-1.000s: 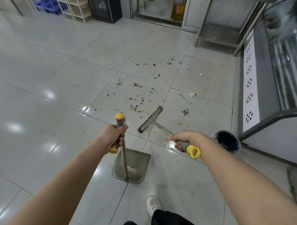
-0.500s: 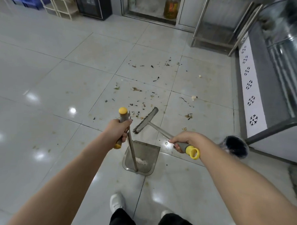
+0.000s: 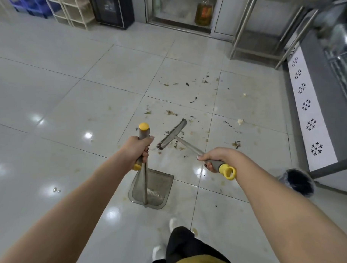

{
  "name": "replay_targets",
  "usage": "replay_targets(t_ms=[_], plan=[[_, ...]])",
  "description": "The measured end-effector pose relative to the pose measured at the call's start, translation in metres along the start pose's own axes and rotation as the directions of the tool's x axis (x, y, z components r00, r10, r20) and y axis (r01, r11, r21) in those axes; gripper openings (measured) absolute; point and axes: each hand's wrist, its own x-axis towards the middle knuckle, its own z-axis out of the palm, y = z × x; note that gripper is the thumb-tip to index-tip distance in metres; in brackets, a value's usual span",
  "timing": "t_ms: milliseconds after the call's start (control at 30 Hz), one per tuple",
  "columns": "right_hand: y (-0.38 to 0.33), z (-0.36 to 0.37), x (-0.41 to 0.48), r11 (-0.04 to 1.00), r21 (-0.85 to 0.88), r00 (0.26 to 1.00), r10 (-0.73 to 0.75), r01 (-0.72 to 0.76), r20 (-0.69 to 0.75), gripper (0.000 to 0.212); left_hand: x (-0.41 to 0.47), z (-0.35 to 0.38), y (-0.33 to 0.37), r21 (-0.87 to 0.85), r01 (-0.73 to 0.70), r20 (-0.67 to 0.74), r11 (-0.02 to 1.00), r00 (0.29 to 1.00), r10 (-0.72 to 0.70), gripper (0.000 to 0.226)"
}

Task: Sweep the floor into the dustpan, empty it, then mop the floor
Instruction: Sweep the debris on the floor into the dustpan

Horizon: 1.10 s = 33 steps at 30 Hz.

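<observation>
From the head view, the left hand (image 3: 137, 150) is curled round the grey, yellow-capped grip of the long-handled dustpan (image 3: 160, 181), whose pan sits on the tiled floor (image 3: 69, 95) just ahead of a white shoe (image 3: 173, 223). The right hand (image 3: 217, 158) wraps the broom (image 3: 172, 133) handle, with the brush head raised beside the dustpan grip. Leafy debris (image 3: 170, 112) lies scattered beyond it, and a black-lined bin (image 3: 297, 183) stands at the right.

My left grip (image 3: 137, 150) covers the middle of the dustpan handle (image 3: 144, 132), my right grip (image 3: 217, 158) part of the broom handle (image 3: 187, 145). The display case (image 3: 322, 83) is blurred and cut by the right edge; the scraps (image 3: 171, 112) are too small to name.
</observation>
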Motion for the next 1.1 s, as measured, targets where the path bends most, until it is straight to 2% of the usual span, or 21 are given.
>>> replay_targets(t_ms=[233, 467, 600, 1100], plan=[[-0.075, 0.019, 0.046, 0.999, -0.047, 0.999, 0.023, -0.022, 0.022, 0.027, 0.063, -0.049, 0.030, 0.106, 0.049, -0.075, 0.993, 0.996, -0.041, 0.035], [-0.162, 0.034, 0.106, 0.994, -0.095, 0.995, 0.065, -0.057, 0.078, 0.026, 0.142, -0.104, 0.066, 0.209, 0.132, -0.156, 0.969, 0.983, -0.100, 0.042], [-0.219, 0.048, 0.135, 0.983, -0.175, 0.991, 0.076, -0.056, 0.107, 0.029, 0.177, -0.139, 0.088, 0.252, 0.167, -0.173, 0.953, 0.977, -0.125, 0.041], [-0.331, 0.129, 0.199, 0.931, -0.351, 0.975, 0.161, -0.099, 0.152, 0.031, 0.256, -0.235, 0.131, 0.258, 0.269, -0.194, 0.928, 0.955, -0.222, 0.040]])
